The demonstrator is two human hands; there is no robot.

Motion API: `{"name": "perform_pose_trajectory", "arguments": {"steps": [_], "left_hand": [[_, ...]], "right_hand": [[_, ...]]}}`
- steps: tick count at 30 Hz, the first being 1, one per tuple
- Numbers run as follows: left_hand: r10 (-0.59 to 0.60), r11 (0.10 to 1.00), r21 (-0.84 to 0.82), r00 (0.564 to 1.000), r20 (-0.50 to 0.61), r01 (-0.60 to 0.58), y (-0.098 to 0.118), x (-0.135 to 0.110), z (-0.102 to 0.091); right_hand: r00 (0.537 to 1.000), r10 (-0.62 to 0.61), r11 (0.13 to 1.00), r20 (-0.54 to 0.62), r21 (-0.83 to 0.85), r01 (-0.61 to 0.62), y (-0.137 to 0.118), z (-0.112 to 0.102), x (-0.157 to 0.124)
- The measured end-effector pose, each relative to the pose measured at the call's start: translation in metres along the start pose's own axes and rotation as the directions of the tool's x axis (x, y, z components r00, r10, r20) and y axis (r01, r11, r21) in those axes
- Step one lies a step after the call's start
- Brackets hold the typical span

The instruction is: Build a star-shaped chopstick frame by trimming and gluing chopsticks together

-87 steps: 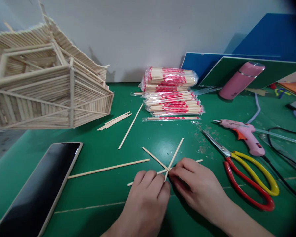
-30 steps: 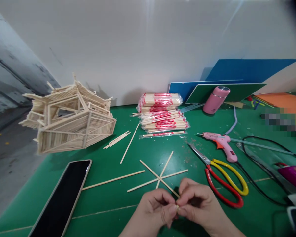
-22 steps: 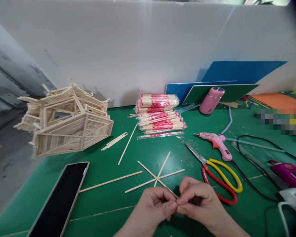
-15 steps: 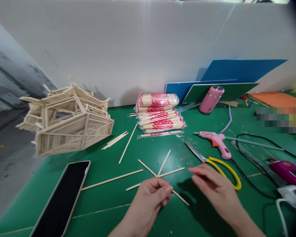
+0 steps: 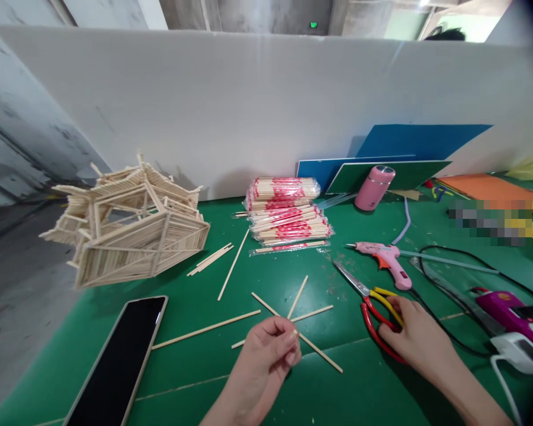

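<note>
My left hand [image 5: 270, 352] is closed in a pinch over several thin wooden sticks [image 5: 322, 353] that cross on the green table. What its fingertips hold, if anything, is hidden or too small to make out. Farther right, my right hand [image 5: 413, 328] grips the scissors [image 5: 359, 285] by the yellow handle, thumb close to the red one. The handles are spread, and the blades point away to the left, still near the tabletop. The pink glue gun [image 5: 393, 260] lies just beyond the scissors.
A stick-built model [image 5: 137, 236] stands at the left behind a phone [image 5: 115, 367]. Wrapped chopsticks [image 5: 288, 216] are piled at the back, beside a pink bottle [image 5: 375, 188] and leaning boards [image 5: 417, 142]. Cables and a purple device [image 5: 506, 310] lie at the right.
My right hand has moved right and down onto the scissors and taken hold of the handles, which have spread apart. My left hand has shifted slightly left. The view has tilted up.
</note>
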State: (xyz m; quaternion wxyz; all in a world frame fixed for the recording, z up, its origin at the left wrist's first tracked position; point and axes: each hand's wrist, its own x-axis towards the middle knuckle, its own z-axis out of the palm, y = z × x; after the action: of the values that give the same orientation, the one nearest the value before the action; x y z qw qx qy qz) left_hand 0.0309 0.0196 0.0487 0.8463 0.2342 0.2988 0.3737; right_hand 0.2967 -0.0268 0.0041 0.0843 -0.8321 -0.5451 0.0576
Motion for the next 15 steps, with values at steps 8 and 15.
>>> {"name": "perform_pose_trajectory", "arguments": {"steps": [8, 15], "left_hand": [[0.003, 1.0, -0.025, 1.0, 0.011, -0.003, -0.002, -0.003, -0.005], [-0.002, 0.997, -0.077, 1.0, -0.031, -0.001, -0.004, -0.001, -0.009]], "right_hand": [[0.999, 0.036, 0.933, 0.022, 0.357, -0.041, -0.017, -0.016, -0.006], [0.947, -0.275, 0.307, 0.167, 0.949, -0.078, -0.116, -0.035, -0.02]]}}
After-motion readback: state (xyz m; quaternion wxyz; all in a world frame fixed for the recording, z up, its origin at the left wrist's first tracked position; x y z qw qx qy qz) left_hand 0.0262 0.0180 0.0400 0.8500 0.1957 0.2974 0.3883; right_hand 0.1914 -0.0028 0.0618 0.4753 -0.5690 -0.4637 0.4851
